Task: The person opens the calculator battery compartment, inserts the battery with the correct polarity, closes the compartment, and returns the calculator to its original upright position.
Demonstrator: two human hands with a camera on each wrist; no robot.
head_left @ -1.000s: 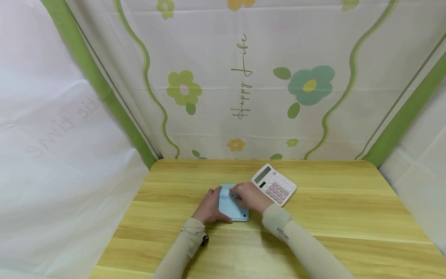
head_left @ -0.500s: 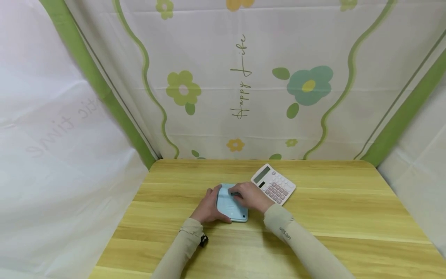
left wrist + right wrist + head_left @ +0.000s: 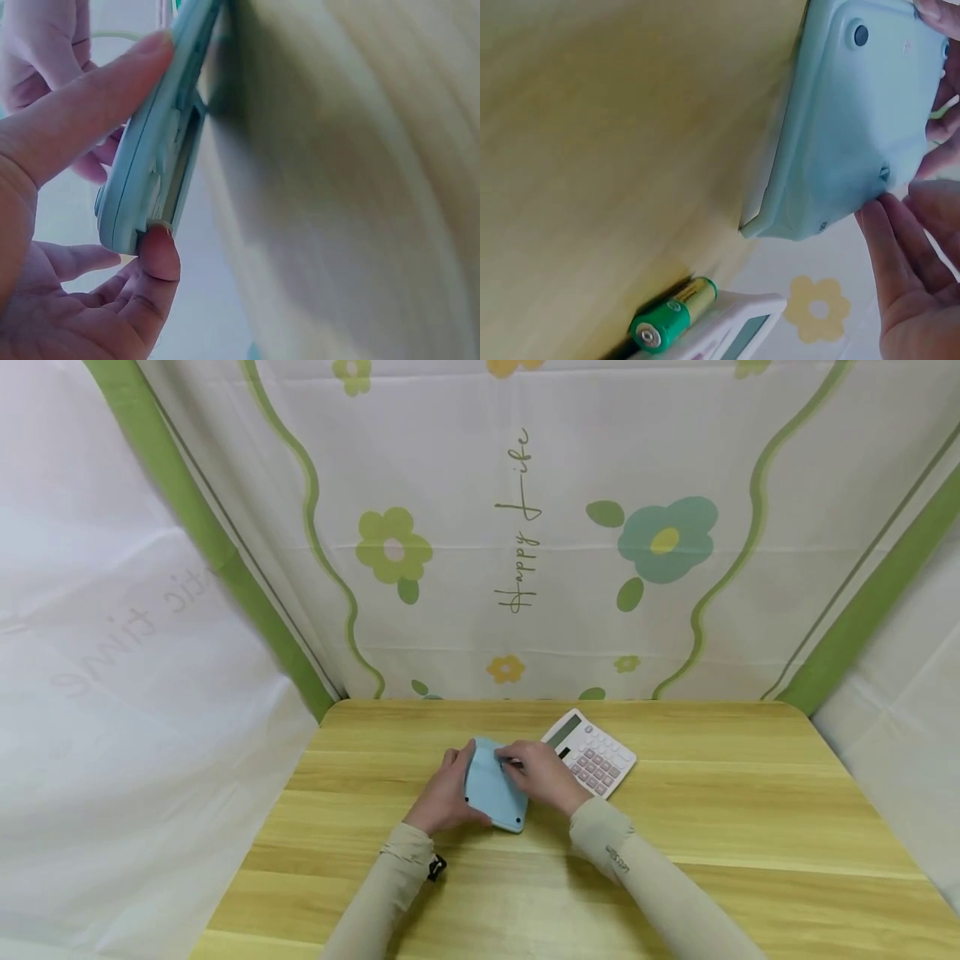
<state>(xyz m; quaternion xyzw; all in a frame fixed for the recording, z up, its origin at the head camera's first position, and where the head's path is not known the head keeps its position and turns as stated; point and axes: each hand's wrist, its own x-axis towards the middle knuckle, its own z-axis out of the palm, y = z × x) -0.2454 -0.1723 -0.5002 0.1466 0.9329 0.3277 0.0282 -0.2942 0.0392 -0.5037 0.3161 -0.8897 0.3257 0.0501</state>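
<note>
A light blue calculator (image 3: 495,789) is turned with its back toward me, tilted up off the table. My left hand (image 3: 444,793) grips it along its left side; in the left wrist view the thumb and a fingertip hold its edges. Fingertips of my right hand (image 3: 546,775) touch the back near its upper edge, beside a small dark latch or hole in the right wrist view. Nothing shows between these right fingers. Dark round feet dot the blue back (image 3: 862,120). Most of the keypad side is hidden.
A white calculator with pink keys (image 3: 600,760) lies face up just right of my right hand. Close to it in the right wrist view is a green and gold battery (image 3: 673,315). The wooden table (image 3: 712,827) ends at a flowered curtain (image 3: 450,610).
The blue calculator has been lifted and tilted by my left hand and sits slightly farther from me. My right fingers stay on its back and have shifted slightly with it.
</note>
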